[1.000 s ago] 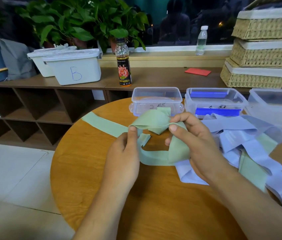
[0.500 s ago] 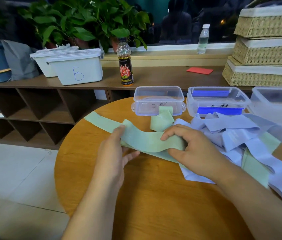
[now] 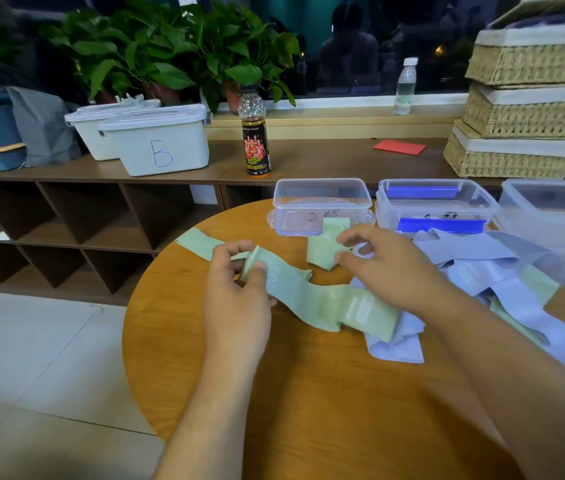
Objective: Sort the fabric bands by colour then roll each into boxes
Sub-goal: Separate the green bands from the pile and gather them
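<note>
Far left, on the shelf behind: a white bin marked B. On the round bench, left hand clamped on one end of a green band, thumb and fingers curled round it. Trails rightward from there across the wood, ending on the heap of lilac bands. Right hand at a folded green piece, fingers bent at its edge; cannot tell whether gripping. Far side, near the bands: empty clear box, then blue-clipped box.
</note>
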`<move>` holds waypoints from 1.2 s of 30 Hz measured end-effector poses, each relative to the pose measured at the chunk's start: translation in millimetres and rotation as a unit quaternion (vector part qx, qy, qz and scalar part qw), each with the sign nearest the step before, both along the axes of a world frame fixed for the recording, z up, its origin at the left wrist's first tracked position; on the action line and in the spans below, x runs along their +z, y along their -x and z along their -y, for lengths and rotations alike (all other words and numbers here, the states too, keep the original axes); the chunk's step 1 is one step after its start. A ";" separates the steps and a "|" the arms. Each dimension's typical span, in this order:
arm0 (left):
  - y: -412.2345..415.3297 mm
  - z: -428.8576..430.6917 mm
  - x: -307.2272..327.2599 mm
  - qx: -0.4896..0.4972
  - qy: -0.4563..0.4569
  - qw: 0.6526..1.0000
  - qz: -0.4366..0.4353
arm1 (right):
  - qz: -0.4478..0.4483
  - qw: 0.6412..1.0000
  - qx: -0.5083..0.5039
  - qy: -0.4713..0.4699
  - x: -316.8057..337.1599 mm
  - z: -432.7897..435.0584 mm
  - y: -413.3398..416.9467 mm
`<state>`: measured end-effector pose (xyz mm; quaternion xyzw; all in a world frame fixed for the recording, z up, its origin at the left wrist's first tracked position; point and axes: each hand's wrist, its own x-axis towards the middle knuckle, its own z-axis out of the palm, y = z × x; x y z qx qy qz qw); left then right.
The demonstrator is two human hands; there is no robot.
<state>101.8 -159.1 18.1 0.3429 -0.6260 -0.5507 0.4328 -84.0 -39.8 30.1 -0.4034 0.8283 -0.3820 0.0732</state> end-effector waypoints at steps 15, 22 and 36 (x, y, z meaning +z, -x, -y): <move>-1.5 -9.1 11.6 -0.042 0.146 0.988 0.000 | 0.075 0.974 0.011 0.211 58.9 25.1 3.8; 2.4 -12.2 19.5 -0.101 0.039 0.994 -0.032 | 0.210 0.936 0.106 0.263 109.3 -17.5 -26.9; -14.7 0.6 37.2 -0.198 -0.308 0.917 -0.160 | 0.398 0.898 0.171 0.077 71.2 -34.0 -53.6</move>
